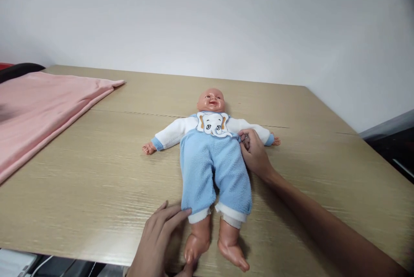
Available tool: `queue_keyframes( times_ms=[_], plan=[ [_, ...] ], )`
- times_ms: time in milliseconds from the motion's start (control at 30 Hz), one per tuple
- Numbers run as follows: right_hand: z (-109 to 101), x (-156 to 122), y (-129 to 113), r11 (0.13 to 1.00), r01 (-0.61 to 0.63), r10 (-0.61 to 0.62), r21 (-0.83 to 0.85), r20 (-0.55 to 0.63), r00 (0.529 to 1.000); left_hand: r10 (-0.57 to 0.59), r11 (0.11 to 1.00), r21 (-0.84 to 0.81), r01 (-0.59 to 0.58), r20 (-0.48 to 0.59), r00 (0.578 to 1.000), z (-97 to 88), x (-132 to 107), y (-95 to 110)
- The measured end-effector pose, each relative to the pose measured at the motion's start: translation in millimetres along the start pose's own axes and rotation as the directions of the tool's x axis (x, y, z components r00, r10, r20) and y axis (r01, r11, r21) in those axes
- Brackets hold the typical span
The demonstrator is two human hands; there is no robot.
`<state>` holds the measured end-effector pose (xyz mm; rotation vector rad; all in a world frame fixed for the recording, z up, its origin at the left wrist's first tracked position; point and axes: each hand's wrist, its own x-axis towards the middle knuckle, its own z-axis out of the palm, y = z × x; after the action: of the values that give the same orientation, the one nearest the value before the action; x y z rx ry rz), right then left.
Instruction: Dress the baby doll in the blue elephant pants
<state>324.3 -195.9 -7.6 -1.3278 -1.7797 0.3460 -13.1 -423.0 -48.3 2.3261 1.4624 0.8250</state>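
A baby doll (212, 101) lies on its back on the wooden table, head toward the wall and arms spread. It wears a white top with an elephant face on the chest (211, 122) and light blue fleece trousers (197, 160) with white cuffs. My right hand (254, 149) pinches the trousers' waist at the doll's side, by the arm on the right. At the lower left, my left hand (158, 229) has its fingers stretched out, the fingertips touching the trouser leg near the cuff. Its thumb is beside the doll's bare foot (196, 244).
On the left of the table (113, 152) lies a pink cloth (48, 108), with a black and red object (22, 70) behind it. A white wall (207, 22) rises beyond the far edge. Below the near left edge are cables and pale items (19, 262); something dark stands at the right.
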Motion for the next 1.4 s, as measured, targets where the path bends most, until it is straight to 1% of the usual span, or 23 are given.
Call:
queue_keyframes(
  times_ms=[100,167,233,267,300,367,433,500,533,633,733,767,833,900,933,967,1000,1067,1133,1200,1267,1333,1400],
  plan=[
    [0,-1,-3,1.000,0.006,-0.006,-0.008,-0.011,1.000,0.041,0.999,-0.003,-0.041,0.015,0.999,-2.7,-2,-2],
    [-5,1,-4,0.999,0.023,-0.025,-0.044,-0.046,0.999,0.052,0.999,-0.006,-0.052,0.025,0.998,-4.0,-3,-5],
    [-16,6,-2,0.982,0.076,-0.095,-0.174,-0.104,0.990,0.038,0.999,-0.025,-0.038,0.032,0.999,-7.0,-3,-7],
    [-24,10,2,0.958,0.114,-0.149,-0.264,-0.117,0.982,0.027,0.999,-0.046,-0.025,0.033,0.999,-9.8,-3,-8],
    [-32,14,6,0.923,0.156,-0.205,-0.353,-0.106,0.973,0.012,0.997,-0.072,-0.010,0.033,0.999,-13.8,-1,-9],
    [-50,21,19,0.856,0.228,-0.268,-0.463,-0.021,0.963,-0.014,0.991,-0.130,0.019,0.039,0.999,-25.0,4,-8],
    [-66,26,31,0.833,0.231,-0.233,-0.502,0.059,0.971,0.000,0.982,-0.186,0.006,0.031,1.000,-39.2,14,-5],
    [-78,29,40,0.849,0.180,-0.139,-0.497,0.119,0.983,0.016,0.968,-0.250,-0.008,0.032,0.999,-53.3,28,0],
    [-83,29,41,0.861,0.155,-0.088,-0.484,0.158,0.983,0.003,0.959,-0.284,0.013,0.054,0.999,-59.2,36,3],
    [-91,29,37,0.885,0.105,0.031,-0.454,0.283,0.959,-0.068,0.933,-0.347,0.092,0.082,0.994,-68.2,66,15],
    [-93,29,23,0.899,0.007,0.165,-0.438,0.354,0.921,-0.095,0.952,-0.289,0.095,0.015,0.995,-63.3,102,30],
    [-93,29,17,0.911,-0.056,0.231,-0.408,0.392,0.891,-0.078,0.965,-0.250,0.077,0.009,0.997,-59.7,115,36],
    [-94,28,5,0.915,-0.242,0.379,-0.323,0.481,0.790,-0.033,0.984,-0.174,0.031,-0.008,0.999,-52.0,142,47],
    [-95,28,-4,0.869,-0.446,0.484,-0.215,0.557,0.675,0.030,0.993,-0.113,-0.032,-0.026,0.999,-45.2,171,59],
    [-96,27,-7,0.835,-0.528,0.509,-0.157,0.585,0.632,0.060,0.995,-0.080,-0.061,-0.017,0.998,-42.4,185,64],
    [-97,27,-9,0.800,-0.592,0.521,-0.098,0.604,0.603,0.087,0.995,-0.045,-0.087,-0.001,0.996,-39.9,200,68],
    [-99,27,-9,0.768,-0.639,0.521,-0.040,0.618,0.589,0.112,0.994,-0.009,-0.112,0.022,0.993,-37.5,214,71],
    [-103,27,-8,0.719,-0.693,0.515,0.051,0.629,0.582,0.149,0.986,0.063,-0.154,0.069,0.986,-32.2,243,74],
    [-106,28,-4,0.696,-0.711,0.512,0.102,0.624,0.590,0.181,0.974,0.113,-0.196,0.132,0.975,-25.2,270,74],
    [-109,28,1,0.692,-0.710,0.499,0.129,0.626,0.600,0.230,0.955,0.149,-0.254,0.162,0.960,-16.5,295,74],
    [-111,28,6,0.670,-0.721,0.489,0.176,0.626,0.607,0.310,0.919,0.197,-0.341,0.172,0.935,-7.7,318,75],
    [-112,29,10,0.629,-0.733,0.491,0.260,0.598,0.633,0.393,0.862,0.262,-0.434,0.197,0.898,-0.6,337,77],
    [-112,32,14,0.604,-0.710,0.485,0.362,0.540,0.688,0.449,0.806,0.309,-0.504,0.235,0.862,3.9,353,80]
  ],
)
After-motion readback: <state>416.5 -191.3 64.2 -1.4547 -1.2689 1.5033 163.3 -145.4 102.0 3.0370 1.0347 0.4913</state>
